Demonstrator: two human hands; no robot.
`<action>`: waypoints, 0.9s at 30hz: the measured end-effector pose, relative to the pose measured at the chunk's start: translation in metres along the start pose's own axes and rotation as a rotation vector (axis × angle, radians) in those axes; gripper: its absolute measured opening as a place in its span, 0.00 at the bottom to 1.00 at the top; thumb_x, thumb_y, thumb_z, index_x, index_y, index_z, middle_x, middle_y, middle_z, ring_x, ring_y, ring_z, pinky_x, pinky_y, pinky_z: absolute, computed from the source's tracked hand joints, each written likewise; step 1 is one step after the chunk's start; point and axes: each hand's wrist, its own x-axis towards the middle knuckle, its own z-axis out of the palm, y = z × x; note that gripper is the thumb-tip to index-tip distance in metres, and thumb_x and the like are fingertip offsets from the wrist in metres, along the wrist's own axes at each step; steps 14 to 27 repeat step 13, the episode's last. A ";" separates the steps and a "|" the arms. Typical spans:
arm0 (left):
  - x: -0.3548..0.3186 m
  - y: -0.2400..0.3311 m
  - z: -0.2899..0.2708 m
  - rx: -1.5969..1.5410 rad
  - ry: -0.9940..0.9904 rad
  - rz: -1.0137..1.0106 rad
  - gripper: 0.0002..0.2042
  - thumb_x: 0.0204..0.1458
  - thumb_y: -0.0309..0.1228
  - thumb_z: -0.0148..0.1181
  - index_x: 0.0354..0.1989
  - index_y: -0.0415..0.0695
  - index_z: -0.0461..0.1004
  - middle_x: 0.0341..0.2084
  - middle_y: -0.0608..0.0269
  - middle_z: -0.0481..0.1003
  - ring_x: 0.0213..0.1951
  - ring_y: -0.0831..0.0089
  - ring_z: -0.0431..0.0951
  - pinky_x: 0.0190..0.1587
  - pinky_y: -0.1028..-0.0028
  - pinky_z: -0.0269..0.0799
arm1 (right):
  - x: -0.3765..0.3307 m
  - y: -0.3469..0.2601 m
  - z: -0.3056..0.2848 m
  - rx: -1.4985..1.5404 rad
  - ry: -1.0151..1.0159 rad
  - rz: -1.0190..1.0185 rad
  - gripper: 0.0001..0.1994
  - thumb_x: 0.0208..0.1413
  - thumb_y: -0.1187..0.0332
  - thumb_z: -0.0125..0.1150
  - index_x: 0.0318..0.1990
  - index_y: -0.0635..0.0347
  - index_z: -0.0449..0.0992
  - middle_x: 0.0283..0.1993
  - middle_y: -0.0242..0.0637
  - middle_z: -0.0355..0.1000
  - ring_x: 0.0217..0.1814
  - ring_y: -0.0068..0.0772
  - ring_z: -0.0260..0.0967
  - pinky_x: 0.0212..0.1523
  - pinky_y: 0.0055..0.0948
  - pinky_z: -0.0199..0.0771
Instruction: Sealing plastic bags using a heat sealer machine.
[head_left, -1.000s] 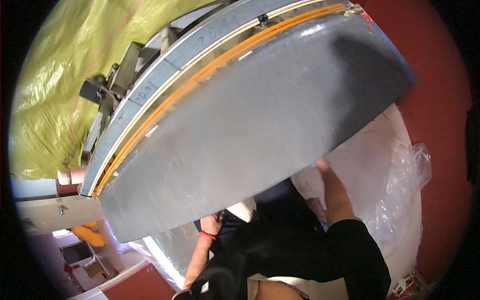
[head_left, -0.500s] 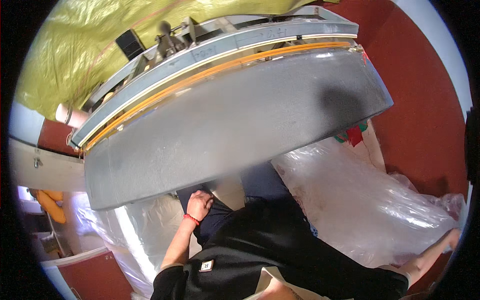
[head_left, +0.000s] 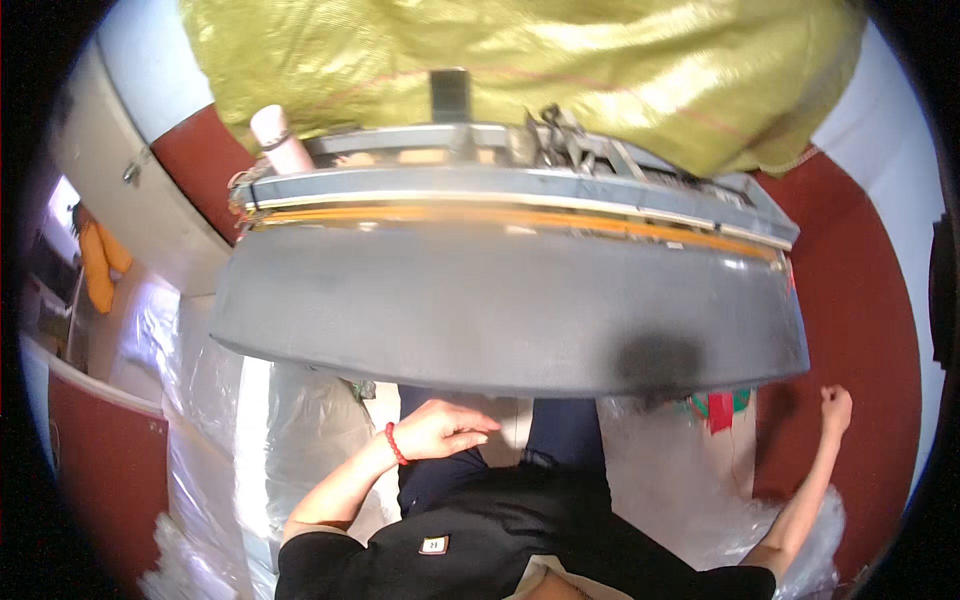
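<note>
My left hand [head_left: 445, 430], with a red bead bracelet [head_left: 395, 445] at the wrist, is held over my lap. Its fingers are stretched out, and nothing is in them. Just beyond it is the near edge of a long grey padded board [head_left: 470, 300]. Out to the far right, my right hand [head_left: 837, 409] is raised in front of the dark red wall, fingers curled in, with no object visible in them. Crumpled clear plastic film [head_left: 820, 545] lies behind my right forearm.
A machine frame with a grey-blue rail [head_left: 400, 187] and an orange strip [head_left: 340, 214] runs behind the board. On it stands a pale pink bottle [head_left: 281, 142]. A yellow woven sheet [head_left: 600, 70] hangs behind. Plastic-wrapped material [head_left: 300, 440] is at left; red-green cloth [head_left: 719, 408] lies at right.
The view has turned, so the board now lies nearly level. My left hand has lifted from my thigh, fingers extended. My right hand has moved forward, and the plastic at right shows less.
</note>
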 end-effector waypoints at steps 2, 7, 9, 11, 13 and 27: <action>0.025 0.014 -0.038 -0.083 0.116 0.166 0.11 0.50 0.29 0.52 0.40 0.39 0.71 0.30 0.57 0.75 0.31 0.69 0.76 0.34 0.74 0.72 | -0.001 -0.114 -0.046 0.168 0.143 -0.137 0.11 0.47 0.63 0.55 0.26 0.64 0.71 0.25 0.47 0.69 0.29 0.49 0.67 0.29 0.37 0.65; 0.063 -0.014 -0.129 -0.508 0.736 0.007 0.08 0.52 0.29 0.50 0.37 0.39 0.70 0.21 0.63 0.72 0.20 0.81 0.69 0.23 0.82 0.67 | -0.032 -0.389 -0.074 0.836 -0.098 -0.699 0.08 0.44 0.68 0.60 0.24 0.64 0.72 0.17 0.36 0.67 0.20 0.21 0.63 0.23 0.23 0.64; 0.101 -0.019 -0.154 -0.614 0.977 0.067 0.07 0.53 0.28 0.49 0.37 0.39 0.69 0.19 0.64 0.71 0.18 0.83 0.67 0.21 0.83 0.64 | -0.041 -0.461 -0.087 0.865 -0.078 -0.940 0.08 0.44 0.67 0.60 0.23 0.62 0.71 0.16 0.38 0.66 0.17 0.29 0.63 0.22 0.24 0.64; 0.128 -0.049 -0.171 -0.660 1.114 0.317 0.07 0.53 0.27 0.48 0.37 0.39 0.69 0.18 0.66 0.70 0.18 0.83 0.67 0.20 0.85 0.62 | -0.044 -0.531 -0.088 0.917 -0.091 -1.080 0.08 0.44 0.65 0.59 0.24 0.61 0.72 0.17 0.41 0.67 0.18 0.34 0.66 0.21 0.28 0.64; 0.147 -0.069 -0.185 -0.457 1.227 0.296 0.07 0.53 0.27 0.48 0.38 0.40 0.68 0.17 0.67 0.69 0.17 0.83 0.66 0.21 0.85 0.63 | -0.037 -0.590 -0.085 0.871 -0.140 -1.053 0.09 0.44 0.64 0.59 0.25 0.61 0.73 0.18 0.43 0.68 0.20 0.36 0.68 0.23 0.30 0.66; 0.147 -0.069 -0.185 -0.457 1.227 0.296 0.07 0.53 0.27 0.48 0.38 0.40 0.68 0.17 0.67 0.69 0.17 0.83 0.66 0.21 0.85 0.63 | -0.037 -0.590 -0.085 0.871 -0.140 -1.053 0.09 0.44 0.64 0.59 0.25 0.61 0.73 0.18 0.43 0.68 0.20 0.36 0.68 0.23 0.30 0.66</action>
